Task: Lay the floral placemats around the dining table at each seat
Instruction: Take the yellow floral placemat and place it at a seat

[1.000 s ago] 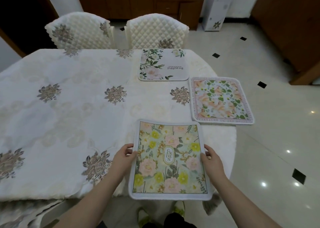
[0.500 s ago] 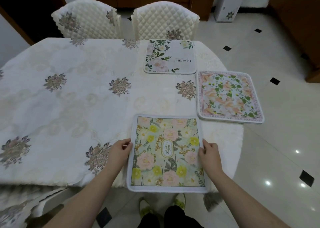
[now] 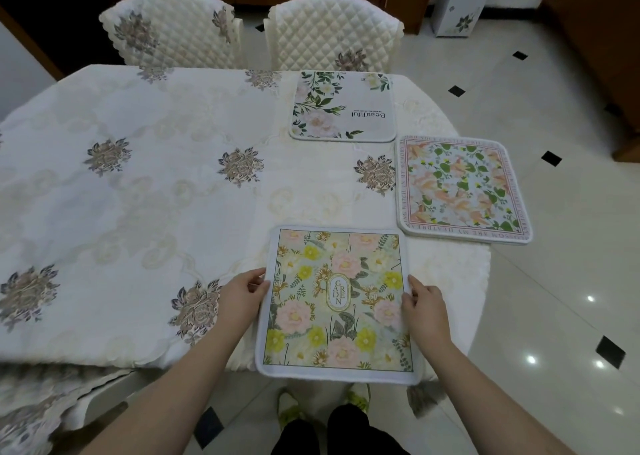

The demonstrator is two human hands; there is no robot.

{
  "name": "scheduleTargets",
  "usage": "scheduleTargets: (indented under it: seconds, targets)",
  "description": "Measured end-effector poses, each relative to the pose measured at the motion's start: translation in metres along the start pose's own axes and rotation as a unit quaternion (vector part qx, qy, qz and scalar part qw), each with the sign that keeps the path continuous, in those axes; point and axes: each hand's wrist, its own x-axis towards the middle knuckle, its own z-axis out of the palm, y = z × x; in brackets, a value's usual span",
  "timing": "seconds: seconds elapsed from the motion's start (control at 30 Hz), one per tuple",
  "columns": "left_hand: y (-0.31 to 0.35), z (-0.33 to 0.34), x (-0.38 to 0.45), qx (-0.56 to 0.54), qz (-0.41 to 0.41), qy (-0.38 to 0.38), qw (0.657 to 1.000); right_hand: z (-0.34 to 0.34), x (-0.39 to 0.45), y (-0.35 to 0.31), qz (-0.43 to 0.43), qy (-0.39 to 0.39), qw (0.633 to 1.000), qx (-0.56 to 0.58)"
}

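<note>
At the near table edge my left hand (image 3: pixel 242 299) and right hand (image 3: pixel 424 307) pinch opposite sides of the Garden placemat (image 3: pixel 337 302), whose front overhangs the tablecloth (image 3: pixel 138 212). Released like this, I judge it could tip off; the peach placemat (image 3: pixel 462 190) overhangs too. No containers show, and the Beautiful placemat (image 3: pixel 343 106) lies flat.

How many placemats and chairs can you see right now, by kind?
Placemats: 3: the GARDEN mat between both hands, the Beautiful mat, the orange-bordered mat
Chairs: 2: left chair, right chair
Total: 5
</note>
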Motion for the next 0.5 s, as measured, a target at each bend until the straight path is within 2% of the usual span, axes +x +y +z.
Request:
scheduleTargets:
  seconds: [0.27, 0.5]
  targets:
    - [-0.0055, 0.0059, 0.0033, 0.01, 0.022, -0.004, 1.0, 0.0017, 0.0047, 0.0015, 0.003, 0.001, 1.0, -0.016]
    - [-0.0069, 0.0086, 0.0061, 0.03, 0.042, -0.002, 0.999, 0.0076, 0.004, 0.0058, -0.026, 0.035, 0.992, -0.121]
